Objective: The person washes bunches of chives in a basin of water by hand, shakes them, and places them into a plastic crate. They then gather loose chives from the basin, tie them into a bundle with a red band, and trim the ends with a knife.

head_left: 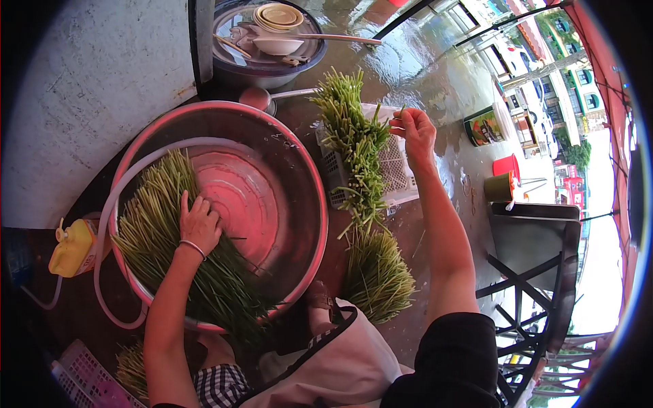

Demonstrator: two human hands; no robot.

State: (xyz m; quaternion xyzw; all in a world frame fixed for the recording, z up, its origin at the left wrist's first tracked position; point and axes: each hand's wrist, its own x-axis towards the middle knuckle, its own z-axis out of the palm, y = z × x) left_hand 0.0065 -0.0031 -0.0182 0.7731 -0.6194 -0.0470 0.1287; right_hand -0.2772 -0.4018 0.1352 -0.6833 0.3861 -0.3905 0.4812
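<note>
A large metal basin with a reddish inside holds a thick bundle of long green stalks. My left hand, with a band at the wrist, lies on the bundle with its fingers apart. To the right, my right hand is raised over the edge of a white plastic crate, its fingertips pinched on a small green piece. Cut green stalks are heaped along the left part of that crate. Another bundle of stalks rests on the ground below it.
A pale hose curves over the basin's left side by a yellow jug. Behind are a lidded pot with bowls and a ladle. Buckets and a dark metal frame stand right; a purple crate sits lower left.
</note>
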